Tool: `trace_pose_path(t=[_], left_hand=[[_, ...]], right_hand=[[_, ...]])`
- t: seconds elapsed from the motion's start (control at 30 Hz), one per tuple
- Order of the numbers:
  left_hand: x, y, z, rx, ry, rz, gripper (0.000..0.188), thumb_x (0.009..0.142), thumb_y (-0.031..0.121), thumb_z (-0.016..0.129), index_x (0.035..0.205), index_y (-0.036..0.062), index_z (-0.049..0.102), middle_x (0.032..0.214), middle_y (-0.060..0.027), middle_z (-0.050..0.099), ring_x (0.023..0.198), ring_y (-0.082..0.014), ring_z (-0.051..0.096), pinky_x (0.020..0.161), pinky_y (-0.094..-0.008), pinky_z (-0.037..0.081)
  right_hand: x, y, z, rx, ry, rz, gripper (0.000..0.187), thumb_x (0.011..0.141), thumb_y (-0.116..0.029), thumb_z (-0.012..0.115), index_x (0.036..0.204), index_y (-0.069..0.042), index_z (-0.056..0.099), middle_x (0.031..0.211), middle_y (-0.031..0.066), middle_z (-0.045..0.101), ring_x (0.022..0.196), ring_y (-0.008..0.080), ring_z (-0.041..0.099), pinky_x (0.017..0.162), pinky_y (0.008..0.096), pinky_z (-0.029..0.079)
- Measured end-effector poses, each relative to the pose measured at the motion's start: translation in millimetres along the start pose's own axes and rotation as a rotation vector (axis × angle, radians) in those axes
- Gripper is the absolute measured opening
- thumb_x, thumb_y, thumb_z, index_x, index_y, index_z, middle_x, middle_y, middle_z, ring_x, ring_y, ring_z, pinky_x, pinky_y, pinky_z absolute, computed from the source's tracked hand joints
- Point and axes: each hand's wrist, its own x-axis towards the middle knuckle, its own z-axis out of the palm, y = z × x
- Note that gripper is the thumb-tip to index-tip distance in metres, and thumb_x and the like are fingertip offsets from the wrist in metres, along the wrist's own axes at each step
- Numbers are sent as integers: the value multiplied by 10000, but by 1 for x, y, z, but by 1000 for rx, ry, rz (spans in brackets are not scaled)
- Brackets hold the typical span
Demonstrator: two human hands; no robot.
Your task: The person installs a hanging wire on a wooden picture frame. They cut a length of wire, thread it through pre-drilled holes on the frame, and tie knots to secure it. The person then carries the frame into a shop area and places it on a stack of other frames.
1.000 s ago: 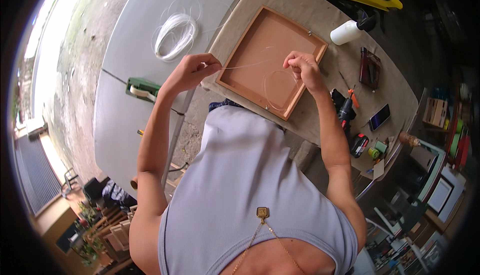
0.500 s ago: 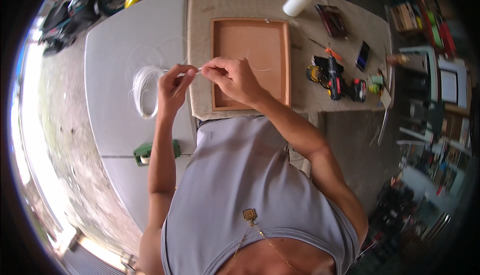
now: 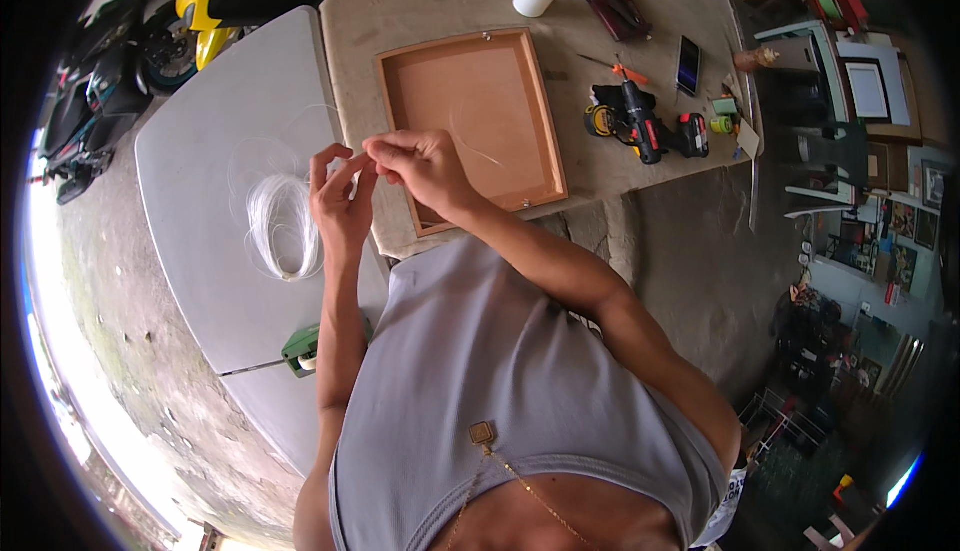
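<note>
Coiled line (image 3: 266,219) is showing translucent, glossy plastic; the shallow frame (image 3: 480,81) is presenting smooth wood — the tan surface (image 3: 430,1) is wearing matt, creased cloth; the phone (image 3: 688,63) is appearing glossy.

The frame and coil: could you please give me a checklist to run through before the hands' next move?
1. Left hand and right hand close together at the fingertips: ok.
2. Frame on the cloth: ok.
3. Coil on the grey table: ok, left of the frame.
4. No strand across the frame: not ok, one shows there.
5. Strand between the fingertips: cannot tell, too fine to see.
6. Drill apart from the frame: ok, right of it.
</note>
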Motion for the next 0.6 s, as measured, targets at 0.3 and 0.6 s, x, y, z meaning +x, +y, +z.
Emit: trace_pose_path(t=[0.3, 0.6], left_hand=[[2, 1, 11, 192, -77, 173, 88, 788, 20, 631, 875, 22, 645, 933, -75, 646, 920, -246, 590, 845, -353, 421], [-37, -20, 19, -256, 101, -317, 165, 931, 124, 490, 910, -1, 596, 872, -68, 623, 809, -147, 595, 792, -290, 463]], right_hand=[[-3, -4, -49, -278, -80, -303, 152, 823, -103, 640, 929, 2, 667, 780, 92, 655, 699, 131, 610, 604, 257, 491], [-117, 93, -396, -1369, 718, 421, 395, 759, -386, 645, 779, 9, 646, 749, 229, 619, 748, 371, 613, 674, 451, 470]])
